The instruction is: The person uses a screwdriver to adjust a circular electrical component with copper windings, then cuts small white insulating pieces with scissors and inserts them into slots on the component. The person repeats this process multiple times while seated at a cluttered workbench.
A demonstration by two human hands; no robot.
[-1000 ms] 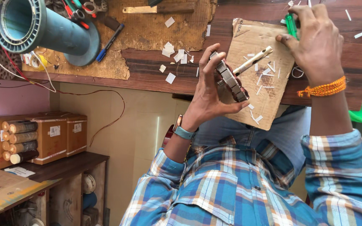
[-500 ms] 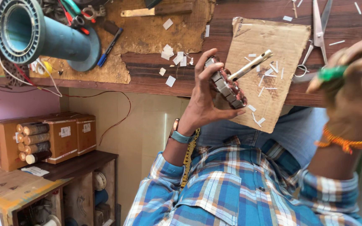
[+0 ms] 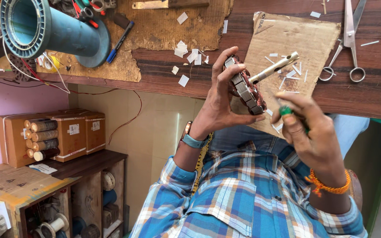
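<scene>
The stiff, heavy-looking motor core (image 3: pixel 246 86) is clamped by its rim in the left hand (image 3: pixel 223 103), while a thin green-handled tool (image 3: pixel 286 110) is pinched in the right hand's (image 3: pixel 314 136) fingers.

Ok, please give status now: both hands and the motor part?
Left hand grips wound stator, shaft outward. Right hand holds green-handled tool beside it. Paper scraps on bench, nothing blocking.

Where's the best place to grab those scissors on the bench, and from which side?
Take the scissors by the two finger loops, coming from the bench's near edge. They lie flat with the loops toward the person and the blades pointing away, nothing covering them.
</scene>
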